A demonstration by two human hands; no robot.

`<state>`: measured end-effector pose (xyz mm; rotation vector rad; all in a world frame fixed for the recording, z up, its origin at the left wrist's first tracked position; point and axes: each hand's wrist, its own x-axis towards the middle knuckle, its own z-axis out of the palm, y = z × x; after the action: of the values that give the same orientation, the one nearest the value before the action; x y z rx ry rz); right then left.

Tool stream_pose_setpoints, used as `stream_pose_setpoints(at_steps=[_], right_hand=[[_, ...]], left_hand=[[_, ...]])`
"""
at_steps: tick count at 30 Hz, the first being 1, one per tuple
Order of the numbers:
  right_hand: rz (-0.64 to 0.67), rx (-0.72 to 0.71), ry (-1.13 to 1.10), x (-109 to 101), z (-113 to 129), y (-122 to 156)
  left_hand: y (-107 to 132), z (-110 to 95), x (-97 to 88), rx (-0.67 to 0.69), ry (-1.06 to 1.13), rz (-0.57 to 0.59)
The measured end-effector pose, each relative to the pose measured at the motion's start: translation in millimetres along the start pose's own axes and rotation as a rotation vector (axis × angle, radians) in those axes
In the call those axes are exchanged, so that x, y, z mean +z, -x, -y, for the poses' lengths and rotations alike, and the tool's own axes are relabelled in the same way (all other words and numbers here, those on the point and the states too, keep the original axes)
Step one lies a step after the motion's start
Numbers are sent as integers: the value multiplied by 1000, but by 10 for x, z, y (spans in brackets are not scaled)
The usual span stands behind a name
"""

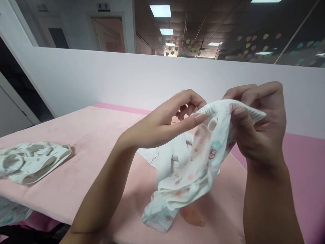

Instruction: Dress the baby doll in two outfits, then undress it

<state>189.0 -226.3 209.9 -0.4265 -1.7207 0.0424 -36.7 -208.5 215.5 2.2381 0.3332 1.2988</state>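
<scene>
A pair of small white baby pants [200,166] with pink and teal prints hangs in front of me, its gathered elastic waistband held up at the top. My left hand [175,118] pinches one side of that waistband between thumb and fingers. On the other side, my right hand [264,122] is closed around the band, its thumb pressed on the front. The lower part of the pants trails down to the left. Behind them, partly hidden, lies a white cloth item [165,159]. An orange-tan, limb-like piece [193,217], perhaps a doll's leg, shows below the pants.
Everything lies on a pink padded table [88,135]. At its left edge sits folded white printed clothing [33,161]. A white low wall [114,74] with glass above runs behind the table. More printed fabric [12,211] shows below the table edge at lower left.
</scene>
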Motion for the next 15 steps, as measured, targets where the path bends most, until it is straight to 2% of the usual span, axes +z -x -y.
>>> stream_pose_setpoints(at_steps=[3,5,10,15], right_hand=[[-86,-1,67,-16,36,-11],[-91,-9,136,-17,92,-3],[101,19,260,-74,210,75],[348,260,231,-173,277,124]], left_hand=[[-19,4,19,63,-77,-109],[-19,11,41,38,-37,-166],[13,23,79,-43,23,-245],[13,19,63,8,8,-221]])
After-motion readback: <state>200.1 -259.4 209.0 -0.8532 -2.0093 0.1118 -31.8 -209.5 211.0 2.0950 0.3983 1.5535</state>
